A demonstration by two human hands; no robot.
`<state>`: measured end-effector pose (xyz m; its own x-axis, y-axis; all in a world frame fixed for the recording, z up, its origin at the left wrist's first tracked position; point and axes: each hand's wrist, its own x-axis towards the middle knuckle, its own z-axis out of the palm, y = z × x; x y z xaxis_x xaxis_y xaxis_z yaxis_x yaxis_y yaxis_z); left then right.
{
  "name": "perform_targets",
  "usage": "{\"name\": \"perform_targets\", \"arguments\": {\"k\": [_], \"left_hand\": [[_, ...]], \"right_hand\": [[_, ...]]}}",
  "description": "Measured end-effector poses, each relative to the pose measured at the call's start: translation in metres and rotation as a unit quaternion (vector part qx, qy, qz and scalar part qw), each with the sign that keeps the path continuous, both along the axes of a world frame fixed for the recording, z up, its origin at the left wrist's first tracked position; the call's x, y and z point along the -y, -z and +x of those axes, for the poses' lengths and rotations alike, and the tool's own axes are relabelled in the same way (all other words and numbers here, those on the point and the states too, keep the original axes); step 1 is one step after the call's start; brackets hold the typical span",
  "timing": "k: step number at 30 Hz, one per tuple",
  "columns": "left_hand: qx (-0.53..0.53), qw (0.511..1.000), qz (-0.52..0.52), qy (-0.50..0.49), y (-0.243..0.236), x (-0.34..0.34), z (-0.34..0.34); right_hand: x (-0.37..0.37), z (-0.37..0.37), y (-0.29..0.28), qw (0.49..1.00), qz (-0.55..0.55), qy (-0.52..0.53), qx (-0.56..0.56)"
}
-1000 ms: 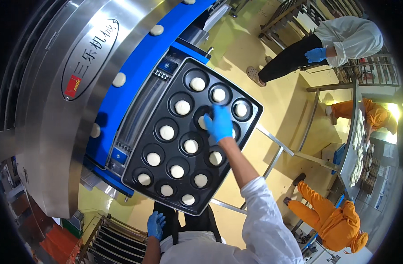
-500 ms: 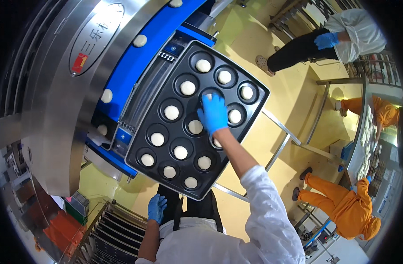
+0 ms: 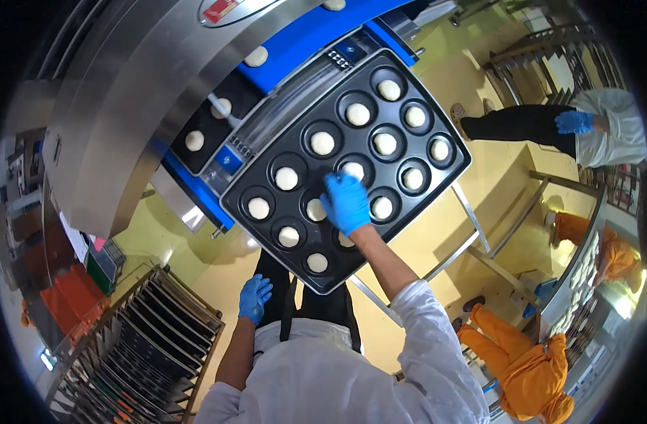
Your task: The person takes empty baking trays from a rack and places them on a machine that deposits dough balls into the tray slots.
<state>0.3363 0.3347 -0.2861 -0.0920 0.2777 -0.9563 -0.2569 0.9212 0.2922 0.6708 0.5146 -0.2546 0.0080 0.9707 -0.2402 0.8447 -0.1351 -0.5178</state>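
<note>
My right hand [image 3: 346, 203], in a blue glove, hovers low over a black baking tray [image 3: 267, 249] with round wells. Its bent fingers sit between two white dough balls, one just beyond the fingertips [image 3: 353, 170] and one partly covered at the hand's left side [image 3: 314, 210]. The fingertips are blurred, so whether they touch or grip dough cannot be made out. Nearly every visible well carries a single ball, such as the dough ball [image 3: 322, 143] near the machine side. Down beside my left thigh hangs my left hand [image 3: 254, 298], also gloved in blue, fingers loosely apart and holding nothing.
Beyond the tray, a steel machine [image 3: 125, 134] has a blue belt [image 3: 298, 49] carrying dough balls, with more on a dark surface [image 3: 207, 127] below. A tray rack [image 3: 150, 339] stands at lower left. One person [image 3: 528, 131] stands at upper right; two people in orange [image 3: 518, 360] work farther right.
My right hand has moved toward the near left along the tray, leaving a dough ball in its well. The view has shifted, so the tray appears higher and farther right. My left hand stays down.
</note>
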Motion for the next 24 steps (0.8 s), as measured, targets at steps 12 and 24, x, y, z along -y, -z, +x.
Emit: {"name": "perform_targets", "arguments": {"k": [12, 24], "left_hand": [[0.005, 0.998, 0.027, -0.061, 0.000, 0.030, 0.005], [0.000, 0.996, 0.032, -0.089, -0.002, 0.056, -0.024]], "right_hand": [[0.019, -0.010, 0.061, 0.983, 0.057, -0.175, -0.023], [0.075, -0.082, 0.034, 0.934, 0.128, -0.331, -0.046]]}}
